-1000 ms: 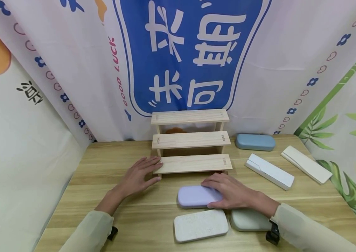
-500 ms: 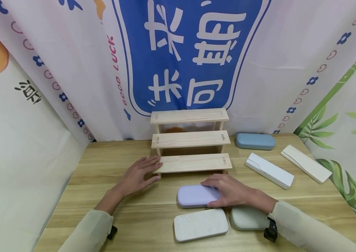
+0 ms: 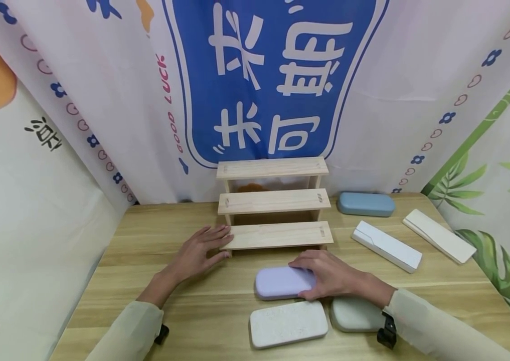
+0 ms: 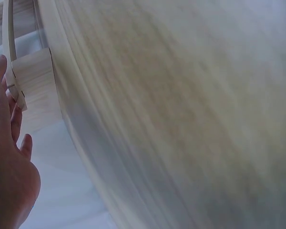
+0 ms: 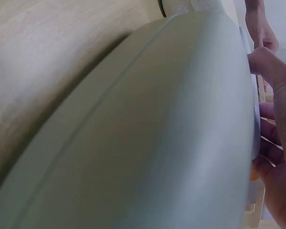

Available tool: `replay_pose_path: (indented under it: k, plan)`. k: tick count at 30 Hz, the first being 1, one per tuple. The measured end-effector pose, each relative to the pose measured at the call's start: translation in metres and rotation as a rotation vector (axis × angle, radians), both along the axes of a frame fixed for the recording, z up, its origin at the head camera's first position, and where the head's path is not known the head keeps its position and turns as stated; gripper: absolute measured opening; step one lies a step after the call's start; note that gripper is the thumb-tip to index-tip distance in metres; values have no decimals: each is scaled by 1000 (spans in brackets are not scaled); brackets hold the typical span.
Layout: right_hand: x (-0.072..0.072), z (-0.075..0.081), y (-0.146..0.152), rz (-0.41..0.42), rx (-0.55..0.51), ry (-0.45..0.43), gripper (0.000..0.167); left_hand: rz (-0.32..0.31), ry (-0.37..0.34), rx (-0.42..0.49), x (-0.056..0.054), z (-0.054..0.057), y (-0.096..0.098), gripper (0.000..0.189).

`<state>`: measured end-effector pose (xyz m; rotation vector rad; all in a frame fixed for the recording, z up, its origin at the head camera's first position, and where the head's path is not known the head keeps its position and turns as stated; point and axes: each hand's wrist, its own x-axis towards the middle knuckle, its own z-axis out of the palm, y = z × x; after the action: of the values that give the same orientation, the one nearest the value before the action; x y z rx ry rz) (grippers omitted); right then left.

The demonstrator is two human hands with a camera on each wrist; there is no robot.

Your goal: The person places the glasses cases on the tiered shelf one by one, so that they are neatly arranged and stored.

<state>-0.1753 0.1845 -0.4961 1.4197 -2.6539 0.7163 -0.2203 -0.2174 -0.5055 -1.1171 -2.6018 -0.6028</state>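
Observation:
My right hand (image 3: 330,275) grips the right end of a lavender glasses case (image 3: 279,283), thumb on the near side and fingers over the far side. The case lies on the table in front of a three-step wooden shelf (image 3: 277,235). My left hand (image 3: 198,256) rests against the left end of the lowest step, its fingers extended; the left wrist view shows the fingertips at the board's end (image 4: 20,98). A speckled white glasses case (image 3: 288,325) lies just nearer than the lavender one. Under my right wrist is a grey-green glasses case (image 3: 356,315), partly hidden; it fills much of the right wrist view.
To the right of the shelf lie a blue glasses case (image 3: 365,204), a white slim case (image 3: 387,245) and a cream flat case (image 3: 439,235). A printed curtain (image 3: 372,115) hangs right behind the shelf. Wooden table surface (image 3: 146,235) extends to the left.

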Motion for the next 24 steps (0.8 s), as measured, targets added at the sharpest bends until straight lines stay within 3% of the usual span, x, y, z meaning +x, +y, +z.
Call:
replay_pose_path:
  k: [15,24]
  plan:
    - [-4,12,2,-17,-54,-4,66,-7,38,35,-2,-4,0,46]
    - [-15,23,2,-10,-123,61,65,-2,54,116,-3,-8,4,44]
